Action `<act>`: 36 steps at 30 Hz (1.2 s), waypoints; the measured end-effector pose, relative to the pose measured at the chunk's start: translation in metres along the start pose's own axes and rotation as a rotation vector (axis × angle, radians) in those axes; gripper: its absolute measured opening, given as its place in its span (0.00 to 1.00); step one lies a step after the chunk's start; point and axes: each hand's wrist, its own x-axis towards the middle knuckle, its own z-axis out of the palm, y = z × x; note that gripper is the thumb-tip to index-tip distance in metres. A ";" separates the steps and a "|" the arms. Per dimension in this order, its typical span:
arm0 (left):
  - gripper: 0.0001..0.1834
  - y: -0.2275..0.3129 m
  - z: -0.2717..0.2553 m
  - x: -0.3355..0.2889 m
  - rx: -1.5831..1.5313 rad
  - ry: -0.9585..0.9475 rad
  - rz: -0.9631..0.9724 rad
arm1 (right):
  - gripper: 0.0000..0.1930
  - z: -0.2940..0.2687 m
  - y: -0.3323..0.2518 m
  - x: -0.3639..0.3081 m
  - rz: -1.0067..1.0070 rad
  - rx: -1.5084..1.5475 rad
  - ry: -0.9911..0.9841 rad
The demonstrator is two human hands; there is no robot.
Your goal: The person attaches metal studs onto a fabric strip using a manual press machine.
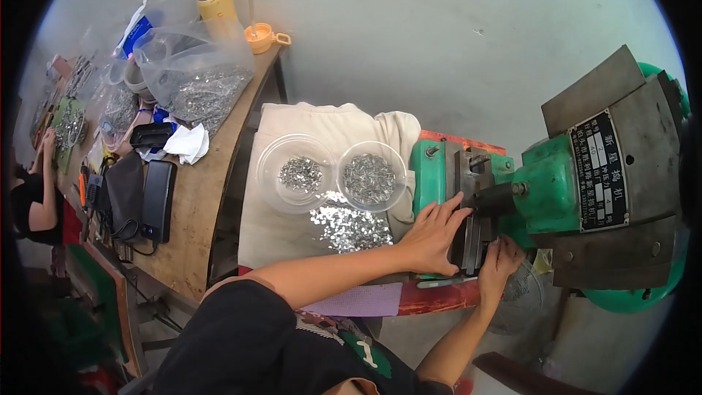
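My left hand [436,238] spreads its thumb and fingers wide against the left side of the dark metal block [474,243] on the green metal press [545,194]. My right hand [502,257] curls at the block's near right; I cannot tell whether it holds anything. Leftward, small shiny silver metal pieces [355,228] lie on beige cloth [274,238], nearer than two round clear plastic tubs [269,175].

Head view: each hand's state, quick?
Left hand: open, spread at the dark metal block.
Right hand: curled beside it; whether holding anything, cannot tell.
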 end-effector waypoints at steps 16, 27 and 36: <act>0.61 -0.006 -0.008 -0.019 -0.058 0.023 0.077 | 0.14 -0.017 -0.047 -0.058 0.020 0.185 0.051; 0.17 0.000 -0.050 -0.103 -0.438 -0.060 -0.132 | 0.13 -0.009 -0.045 -0.081 -0.071 -0.061 0.142; 0.16 0.006 -0.064 -0.112 -0.667 -0.096 -0.209 | 0.11 -0.035 -0.071 -0.166 0.096 0.165 0.260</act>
